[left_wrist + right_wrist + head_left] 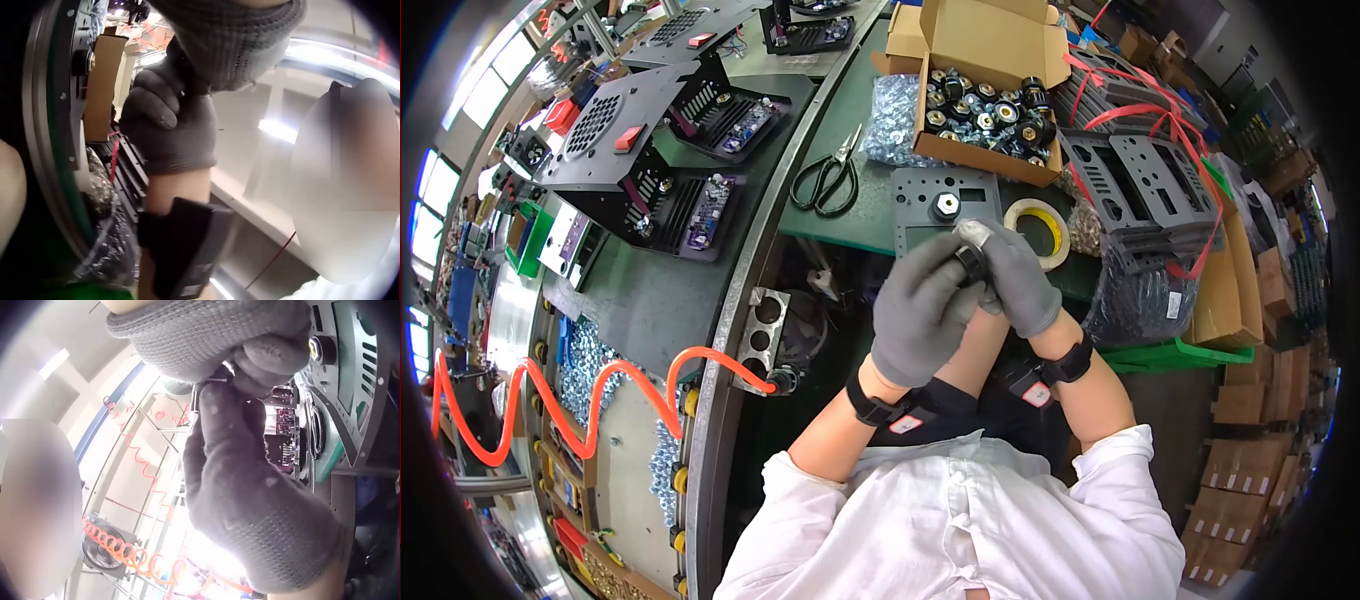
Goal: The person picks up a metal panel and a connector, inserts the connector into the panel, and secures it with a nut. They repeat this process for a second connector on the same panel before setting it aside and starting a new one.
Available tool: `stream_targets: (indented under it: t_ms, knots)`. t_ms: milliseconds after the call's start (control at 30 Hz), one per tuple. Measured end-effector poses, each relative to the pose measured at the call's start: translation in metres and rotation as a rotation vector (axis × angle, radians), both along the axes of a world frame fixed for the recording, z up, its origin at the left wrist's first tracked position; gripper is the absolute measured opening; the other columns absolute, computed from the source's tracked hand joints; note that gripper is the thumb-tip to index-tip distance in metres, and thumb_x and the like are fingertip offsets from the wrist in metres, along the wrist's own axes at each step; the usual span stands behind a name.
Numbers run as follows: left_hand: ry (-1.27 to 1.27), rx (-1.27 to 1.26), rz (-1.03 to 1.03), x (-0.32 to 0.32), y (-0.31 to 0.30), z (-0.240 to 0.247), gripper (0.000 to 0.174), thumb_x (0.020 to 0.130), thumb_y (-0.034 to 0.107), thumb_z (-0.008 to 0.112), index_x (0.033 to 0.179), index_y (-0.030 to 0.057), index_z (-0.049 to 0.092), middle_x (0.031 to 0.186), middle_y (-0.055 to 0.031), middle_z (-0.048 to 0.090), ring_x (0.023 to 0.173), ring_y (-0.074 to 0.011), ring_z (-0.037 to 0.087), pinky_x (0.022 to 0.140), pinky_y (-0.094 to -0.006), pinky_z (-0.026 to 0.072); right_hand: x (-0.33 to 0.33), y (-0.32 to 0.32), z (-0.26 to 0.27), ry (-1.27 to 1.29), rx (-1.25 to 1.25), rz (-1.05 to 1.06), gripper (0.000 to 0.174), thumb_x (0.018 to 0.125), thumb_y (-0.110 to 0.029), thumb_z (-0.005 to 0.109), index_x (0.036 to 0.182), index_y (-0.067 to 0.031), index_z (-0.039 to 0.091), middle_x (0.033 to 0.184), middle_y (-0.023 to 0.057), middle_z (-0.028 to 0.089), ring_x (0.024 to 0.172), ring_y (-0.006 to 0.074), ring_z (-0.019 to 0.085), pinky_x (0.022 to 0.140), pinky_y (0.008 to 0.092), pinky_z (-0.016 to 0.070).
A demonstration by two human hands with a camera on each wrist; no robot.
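Fingers of the gloved left hand [918, 325] and right hand [1023, 285] are curled and brought together with no visible gap, pinching a small black round part [971, 263] between them. Exact fingertip contact is partly hidden by the gloves. Just beyond the fingers lies a flat grey plate [912, 190], with one nut-topped fitting [945, 206] standing on it. Farther beyond the fingers, an open carton [990, 157] contains many black fittings [1002, 114] with metal nuts. Beside the right fingers lies a tape roll [1057, 230]; beyond and left of the left fingers lie scissors [836, 182]. Step in hand, as judged: preparing the part by hand, probably turning its hardware; direction of turn cannot be told. Next move, as judged: steady the part in the left fingers, turn with the right, then align it with a plate hole. Caution: early release could drop the part.
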State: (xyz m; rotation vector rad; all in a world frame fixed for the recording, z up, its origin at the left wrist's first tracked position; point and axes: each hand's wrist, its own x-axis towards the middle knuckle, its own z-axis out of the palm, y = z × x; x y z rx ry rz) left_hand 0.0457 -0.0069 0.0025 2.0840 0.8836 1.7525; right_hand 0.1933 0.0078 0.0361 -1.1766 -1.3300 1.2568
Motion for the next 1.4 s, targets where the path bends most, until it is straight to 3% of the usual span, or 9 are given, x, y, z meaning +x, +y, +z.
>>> stream_targets:
  t_ms: [200,300,367,500,567,900,1133,1233,1400]
  knots:
    - [0.02,0.035,0.056,0.003,-0.009,-0.006,0.037,0.075,0.007,0.076,0.108,-0.003,0.061,0.116,-0.019,0.059,0.091,-0.0314,0.065,0.076,-0.039,0.0537,-0.017,0.0,-0.007,-0.216,0.354,-0.214,0.022,0.097,-0.02,0.055,0.091,0.0009,0.059,0.074,0.0066,0.059,0.065,0.0137,0.057,0.057,0.0296,0.0459]
    - [-0.645,-0.821,-0.37,-0.001,-0.018,0.005,0.024,0.093,0.016,0.064,0.103,-0.0063,0.063,0.112,-0.0121,0.062,0.098,-0.0186,0.062,0.08,-0.0318,0.0537,-0.021,-0.01,0.012,-0.333,0.543,-0.164,0.017,0.093,-0.018,0.061,0.092,-0.0011,0.059,0.075,0.0107,0.06,0.072,0.0216,0.063,0.062,0.0331,0.0489]
    - [-1.047,-1.022,-0.945,-0.018,-0.004,0.0,0.03,0.095,0.021,0.058,0.108,-0.0056,0.061,0.109,-0.0138,0.063,0.096,-0.0187,0.062,0.08,-0.0323,0.0539,-0.009,-0.007,0.016,-0.507,0.719,-0.057,0.014,0.087,-0.014,0.065,0.097,-0.0038,0.062,0.085,0.0139,0.062,0.082,0.0305,0.065,0.068,0.0367,0.0513]
    - [-1.354,-1.019,-1.119,-0.031,0.001,0.007,0.037,0.098,0.024,0.053,0.119,-0.0068,0.054,0.114,-0.0168,0.06,0.092,-0.0206,0.059,0.081,-0.0301,0.0527,0.023,0.018,-0.003,-0.691,0.917,0.024,0.037,0.083,-0.02,0.071,0.117,-0.0065,0.06,0.106,0.0161,0.059,0.088,0.0342,0.063,0.073,0.0399,0.0523]
    - [-1.318,-1.029,-1.11,-0.029,0.002,0.011,0.035,0.099,0.022,0.051,0.119,-0.0067,0.054,0.117,-0.0173,0.059,0.096,-0.0193,0.059,0.082,-0.0293,0.0522,0.026,0.028,-0.007,-0.817,0.666,-0.344,0.05,0.081,-0.03,0.075,0.122,-0.0063,0.057,0.11,0.017,0.059,0.096,0.0335,0.062,0.076,0.04,0.0522]
    - [-1.393,-1.003,-1.239,-0.015,0.011,0.0,0.028,0.099,0.015,0.051,0.117,-0.0064,0.053,0.116,-0.014,0.058,0.1,-0.0232,0.058,0.086,-0.0313,0.0526,0.039,0.019,-0.012,-0.615,0.395,-0.203,0.04,0.086,-0.018,0.067,0.123,-0.0046,0.059,0.113,0.0137,0.061,0.103,0.0247,0.061,0.086,0.035,0.0503]
    - [-1.116,-0.797,-0.721,0.006,0.044,-0.036,0.025,0.095,0.015,0.061,0.111,-0.0031,0.057,0.106,-0.0121,0.062,0.096,-0.0208,0.06,0.083,-0.0315,0.0525,0.051,0.035,-0.028,-0.345,0.373,-0.458,0.023,0.087,-0.01,0.063,0.108,-0.0005,0.065,0.104,0.0121,0.068,0.093,0.0207,0.065,0.084,0.0315,0.05]
    - [-0.773,-0.73,-0.41,-0.015,0.044,-0.044,0.028,0.096,0.019,0.06,0.112,-0.0038,0.057,0.108,-0.0144,0.062,0.095,-0.0222,0.062,0.08,-0.0299,0.0539,0.069,0.049,-0.032,-0.768,0.512,-0.439,0.022,0.086,-0.015,0.065,0.106,-0.0055,0.067,0.105,0.0121,0.065,0.095,0.0287,0.065,0.084,0.0385,0.0512]
    - [-1.198,-0.965,-0.663,-0.021,0.023,-0.041,0.02,0.09,-0.003,0.06,0.11,-0.0031,0.058,0.102,-0.0067,0.064,0.089,-0.0112,0.061,0.078,-0.0226,0.0515,0.045,0.063,-0.034,-1.238,0.297,-0.275,0.021,0.086,-0.026,0.066,0.101,-0.0122,0.069,0.109,0.0109,0.059,0.102,0.0305,0.061,0.085,0.0424,0.051]
